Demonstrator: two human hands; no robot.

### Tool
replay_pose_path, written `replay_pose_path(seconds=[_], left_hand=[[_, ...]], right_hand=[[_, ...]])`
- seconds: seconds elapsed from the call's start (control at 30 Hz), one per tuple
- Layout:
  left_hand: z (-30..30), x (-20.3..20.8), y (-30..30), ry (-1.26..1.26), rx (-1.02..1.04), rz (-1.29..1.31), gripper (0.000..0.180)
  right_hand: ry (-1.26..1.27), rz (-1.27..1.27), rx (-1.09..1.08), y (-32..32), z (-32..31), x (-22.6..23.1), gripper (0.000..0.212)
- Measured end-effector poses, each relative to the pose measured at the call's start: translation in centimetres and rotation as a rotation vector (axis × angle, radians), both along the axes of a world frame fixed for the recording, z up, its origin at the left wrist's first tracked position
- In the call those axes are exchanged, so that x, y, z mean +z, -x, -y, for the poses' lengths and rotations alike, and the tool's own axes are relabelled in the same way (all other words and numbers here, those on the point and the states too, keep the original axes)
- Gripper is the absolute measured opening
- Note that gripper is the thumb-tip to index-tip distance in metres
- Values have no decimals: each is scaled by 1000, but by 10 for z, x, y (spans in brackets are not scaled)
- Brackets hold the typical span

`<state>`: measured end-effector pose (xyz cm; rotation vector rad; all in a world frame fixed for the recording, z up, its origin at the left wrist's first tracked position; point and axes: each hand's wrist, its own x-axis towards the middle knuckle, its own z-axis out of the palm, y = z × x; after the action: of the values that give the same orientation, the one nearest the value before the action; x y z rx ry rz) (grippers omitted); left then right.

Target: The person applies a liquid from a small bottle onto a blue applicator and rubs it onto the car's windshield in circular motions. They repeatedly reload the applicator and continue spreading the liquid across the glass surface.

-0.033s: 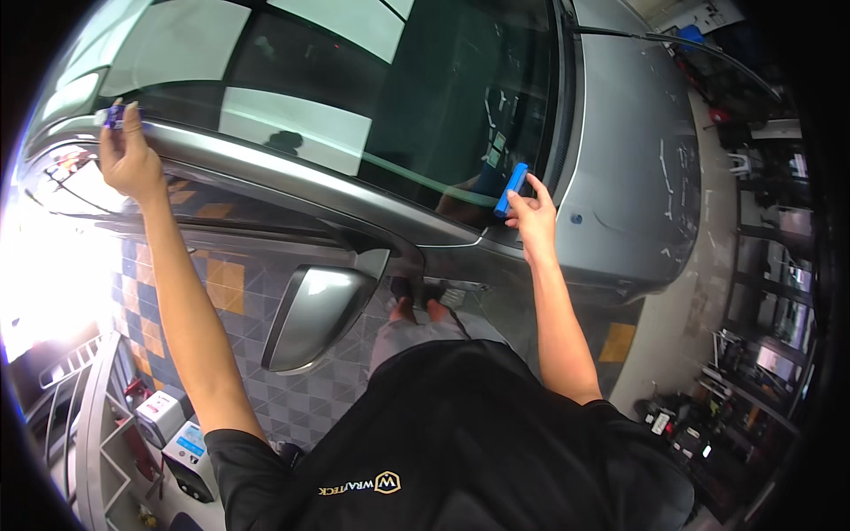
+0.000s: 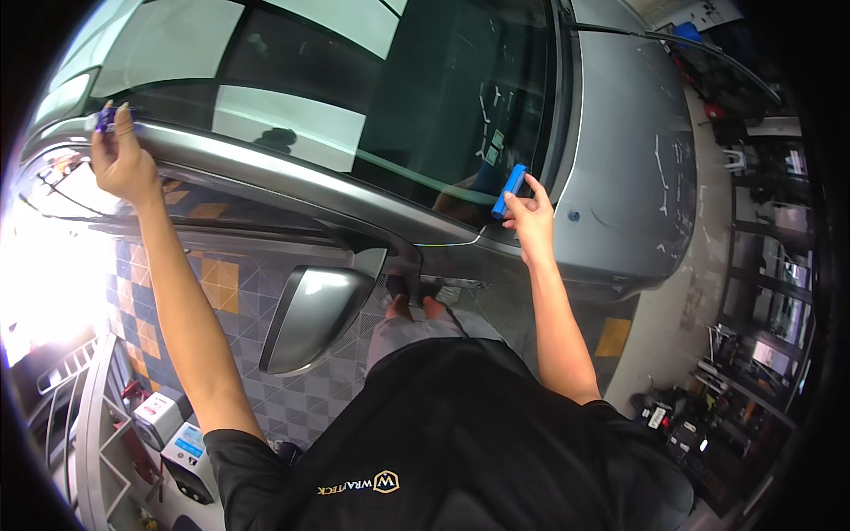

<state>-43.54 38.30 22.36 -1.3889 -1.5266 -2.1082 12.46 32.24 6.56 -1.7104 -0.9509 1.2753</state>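
Silver-grey car (image 2: 606,257) fills most of the view, nose to our right. Its windscreen (image 2: 434,97) slopes away before us, with the bonnet (image 2: 629,115) to the right and the metallic pillar (image 2: 239,161) along the near edge. Wing mirror (image 2: 319,314) juts out below the pillar, left of our legs.

Our left hand (image 2: 128,173) reaches to the far left end of the pillar; our right hand (image 2: 533,221) is at the near lower corner of the windscreen. The wide spread, we judge, lets us attend to both ends of the near edge.

Right grip: thumb and fingertips pinch a blue bar-shaped tool (image 2: 510,191) near its lower half. Its long axis slants, far end away from us and slightly right, near end toward us. Pinching at the side probably leaves the opposite long edge free. Contact with the windscreen: cannot tell.

Left grip: fingertips are pressed about a small purple piece (image 2: 108,119), upheld beside the pillar; presumably a fingertip hold suits its size. Its exact kind and long axis are unclear.
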Motion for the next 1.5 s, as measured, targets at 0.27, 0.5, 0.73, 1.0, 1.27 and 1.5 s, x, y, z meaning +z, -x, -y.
replay_pose_path(seconds=[0.27, 0.5, 0.73, 1.0, 1.27, 1.5], left_hand=[[-11, -15, 4, -147, 24, 45, 31], [-8, -15, 12, -86, 134, -50, 32], [-14, -18, 0, -390, -71, 193, 38], [-12, -25, 4, -443, -43, 153, 38], [-16, -22, 4, -482, -140, 175, 38], [-14, -25, 2, -387, -94, 152, 42]], right_hand=[[-4, 522, 53, 47, 1, -11, 77], [-557, 551, 378, 264, -64, 117, 79], [-781, 486, 792, 449, -141, 242, 72], [-1343, 407, 1277, 486, -182, 261, 47], [-896, 728, 1191, 138, -68, 88, 75], [-687, 778, 972, 26, -5, 22, 71]])
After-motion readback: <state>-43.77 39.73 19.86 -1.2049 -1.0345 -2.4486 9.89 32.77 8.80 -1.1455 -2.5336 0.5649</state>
